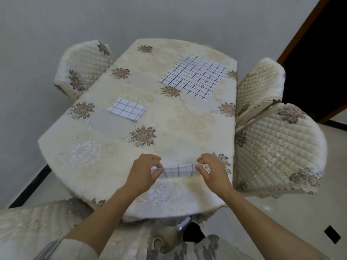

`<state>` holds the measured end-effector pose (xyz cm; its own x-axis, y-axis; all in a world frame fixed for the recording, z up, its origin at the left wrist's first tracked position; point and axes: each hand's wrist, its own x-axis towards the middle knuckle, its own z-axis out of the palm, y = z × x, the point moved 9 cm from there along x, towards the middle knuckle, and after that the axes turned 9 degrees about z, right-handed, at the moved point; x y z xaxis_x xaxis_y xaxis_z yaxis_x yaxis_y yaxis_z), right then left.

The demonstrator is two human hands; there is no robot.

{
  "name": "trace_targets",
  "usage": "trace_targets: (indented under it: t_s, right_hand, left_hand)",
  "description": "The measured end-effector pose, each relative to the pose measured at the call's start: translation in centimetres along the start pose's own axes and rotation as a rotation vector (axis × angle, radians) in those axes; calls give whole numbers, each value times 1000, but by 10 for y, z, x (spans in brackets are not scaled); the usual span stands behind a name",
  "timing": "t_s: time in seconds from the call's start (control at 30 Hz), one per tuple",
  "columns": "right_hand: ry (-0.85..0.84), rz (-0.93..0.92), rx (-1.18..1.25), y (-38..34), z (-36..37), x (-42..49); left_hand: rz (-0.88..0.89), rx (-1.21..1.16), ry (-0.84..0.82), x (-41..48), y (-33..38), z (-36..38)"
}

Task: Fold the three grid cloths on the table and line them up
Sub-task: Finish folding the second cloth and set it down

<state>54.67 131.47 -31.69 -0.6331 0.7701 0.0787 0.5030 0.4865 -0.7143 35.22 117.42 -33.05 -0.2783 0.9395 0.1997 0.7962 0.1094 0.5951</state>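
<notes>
Down at the lower centre of the frame, both hands were on the job. The left hand (144,169) had its fingers curled and pinched the left end of the narrow cloth (178,170); the right hand (212,168) pinched the right end the same way, thumb and fingertips closed on the fabric. Between them that grid cloth was stretched into a slim band, right at the near edge of the table (187,117), only a few squares of it showing.

Left of centre, the folded cloth (127,111) lay as a small tidy rectangle on the floral tablecloth, well apart from the hands. Up at the upper right of the tabletop, the open cloth (194,76) lay spread flat, full grid on show, one corner close to the table's right edge.

Around the table, a quilted chair (82,68) stood at the upper left and two more chairs (277,151) crowded the right side. A dark doorway (319,53) filled the upper right corner.
</notes>
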Motion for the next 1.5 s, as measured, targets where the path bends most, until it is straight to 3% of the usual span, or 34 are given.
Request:
trace_targets:
  t_s: [0.23,0.73,0.87,1.17,1.5]
  right_hand:
    - [-75,18,2,-5,-1,-12]
    - [-225,-185,165,-59,17,-5]
    - [-253,-161,229,-69,32,-21]
    - [-258,-224,238,-159,63,-35]
    - [-200,-241,178,-284,154,-82]
  left_hand:
    - [96,74,91,-21,14,-34]
    - [-78,320,234,-80,61,-98]
    - [-113,399,222,-105,68,-118]
    - [-202,446,328,-175,44,-179]
    - [-204,380,410,-277,-36,-285]
